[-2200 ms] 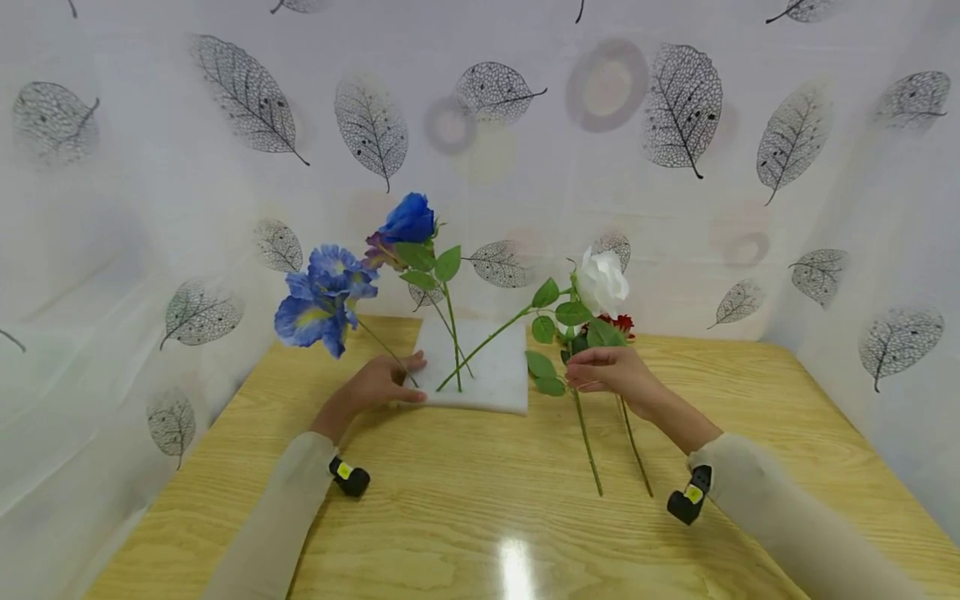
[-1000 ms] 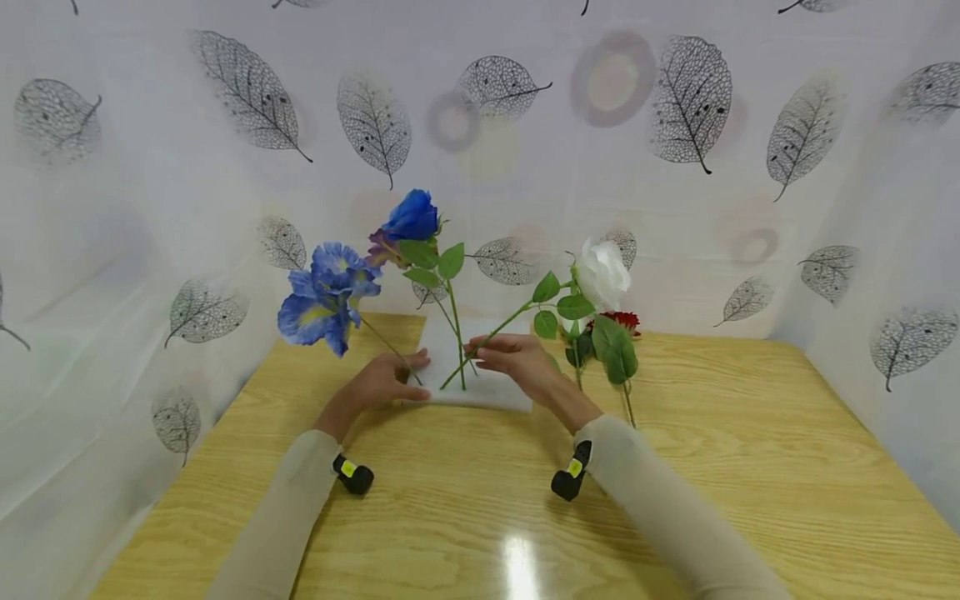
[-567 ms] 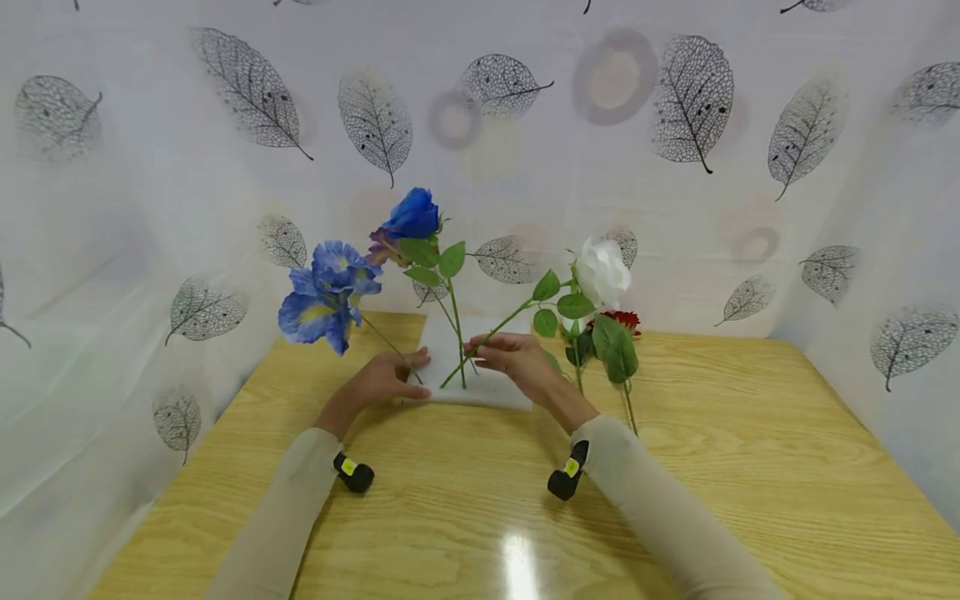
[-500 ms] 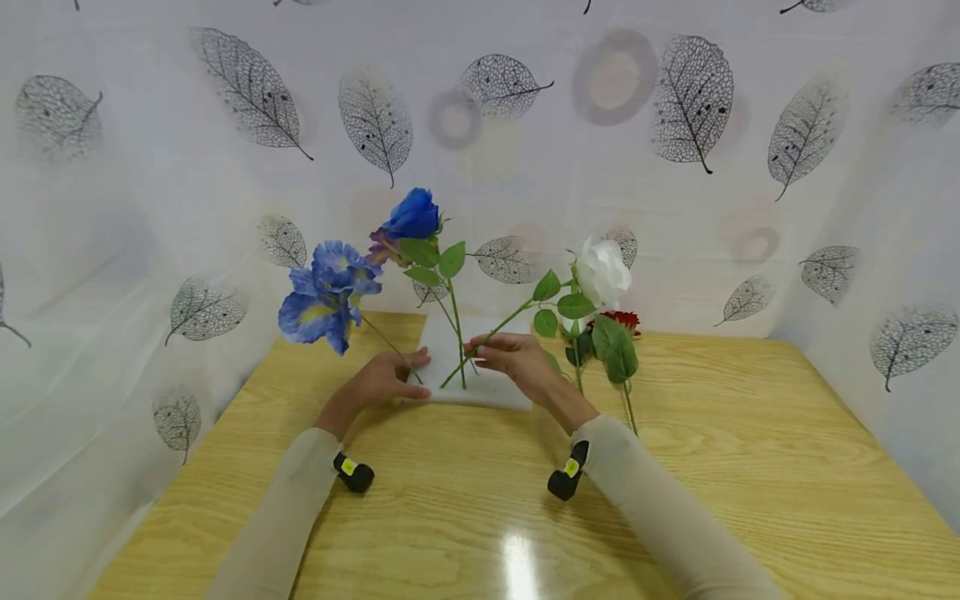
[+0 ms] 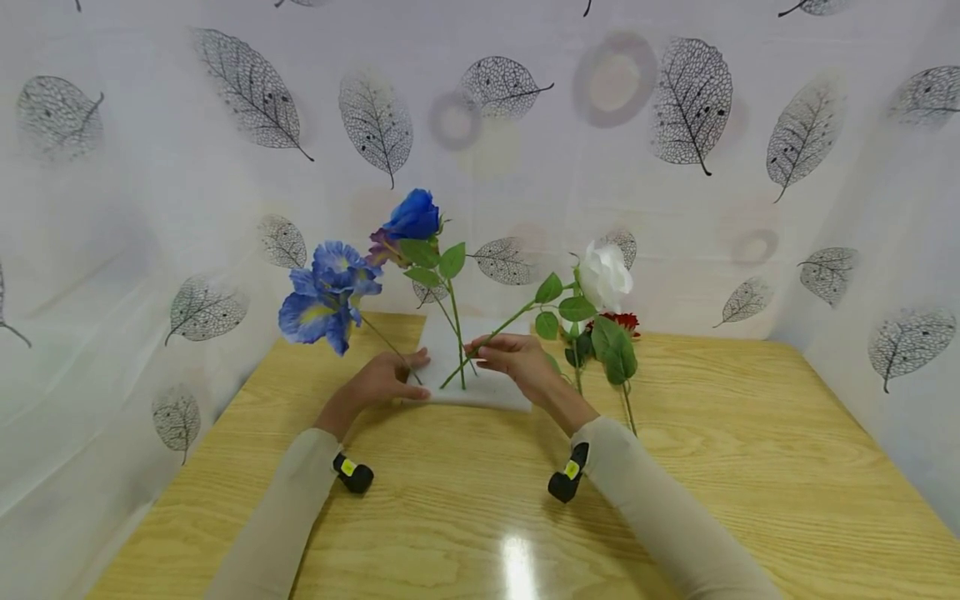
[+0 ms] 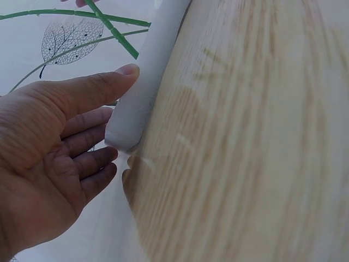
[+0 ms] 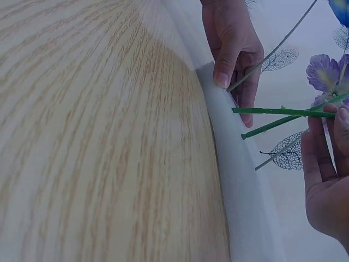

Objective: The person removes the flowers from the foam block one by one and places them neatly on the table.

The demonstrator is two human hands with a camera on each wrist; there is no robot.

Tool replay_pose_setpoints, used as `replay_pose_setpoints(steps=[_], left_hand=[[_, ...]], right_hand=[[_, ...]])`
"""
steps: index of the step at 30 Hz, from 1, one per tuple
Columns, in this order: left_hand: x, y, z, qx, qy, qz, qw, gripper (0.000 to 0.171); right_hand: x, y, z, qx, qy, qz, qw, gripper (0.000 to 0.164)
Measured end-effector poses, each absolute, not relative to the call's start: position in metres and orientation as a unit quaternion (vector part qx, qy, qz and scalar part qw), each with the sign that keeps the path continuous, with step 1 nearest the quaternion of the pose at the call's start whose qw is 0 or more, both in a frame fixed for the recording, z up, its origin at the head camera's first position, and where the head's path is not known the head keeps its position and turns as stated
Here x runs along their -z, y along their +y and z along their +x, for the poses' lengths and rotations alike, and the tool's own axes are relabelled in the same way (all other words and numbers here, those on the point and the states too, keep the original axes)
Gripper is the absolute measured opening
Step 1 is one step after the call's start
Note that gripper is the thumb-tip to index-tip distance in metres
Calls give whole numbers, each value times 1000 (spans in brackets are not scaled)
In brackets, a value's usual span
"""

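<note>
In the head view, a white foam board (image 5: 498, 393) lies on the table with several artificial flower stems standing in it. My left hand (image 5: 377, 379) holds its left corner, the thumb (image 6: 117, 76) along the front edge and the fingers round the side. My right hand (image 5: 521, 365) pinches the green stem of a white rose (image 5: 604, 277) low down, just above the foam. This stem slants right and crosses the stem of an upright blue rose (image 5: 412, 215). A blue iris (image 5: 324, 300) leans left, its stem passing beside my left fingers. A purple flower (image 5: 382, 249) shows partly behind the blue rose.
Right of the board, more flowers lie on the wooden table (image 5: 465, 517), among them a red bloom (image 5: 626, 323) and a stem with green leaves (image 5: 615, 350), partly hidden by my right arm. A leaf-patterned curtain (image 5: 517, 192) closes off the back and sides.
My right hand has moved left from the leaves and stems on the right to the white rose's stem and taken hold of it. My left hand stays on the foam board.
</note>
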State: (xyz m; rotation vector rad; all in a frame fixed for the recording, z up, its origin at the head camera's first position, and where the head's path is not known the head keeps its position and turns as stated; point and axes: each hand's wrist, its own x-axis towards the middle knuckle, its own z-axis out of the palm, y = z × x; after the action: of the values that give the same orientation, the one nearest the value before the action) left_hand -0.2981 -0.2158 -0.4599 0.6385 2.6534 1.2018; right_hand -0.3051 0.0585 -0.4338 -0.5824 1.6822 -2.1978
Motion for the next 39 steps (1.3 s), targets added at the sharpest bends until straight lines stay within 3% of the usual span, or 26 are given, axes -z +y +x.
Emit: replay_pose_setpoints(steps=[20, 39], left_hand=[[455, -214, -294, -399, 888, 210, 92, 73], [455, -212, -297, -384, 896, 202, 96, 72]], right_hand=[[433, 59, -304, 751, 613, -198, 143, 23], [429, 58, -302, 747, 619, -213, 112, 13]])
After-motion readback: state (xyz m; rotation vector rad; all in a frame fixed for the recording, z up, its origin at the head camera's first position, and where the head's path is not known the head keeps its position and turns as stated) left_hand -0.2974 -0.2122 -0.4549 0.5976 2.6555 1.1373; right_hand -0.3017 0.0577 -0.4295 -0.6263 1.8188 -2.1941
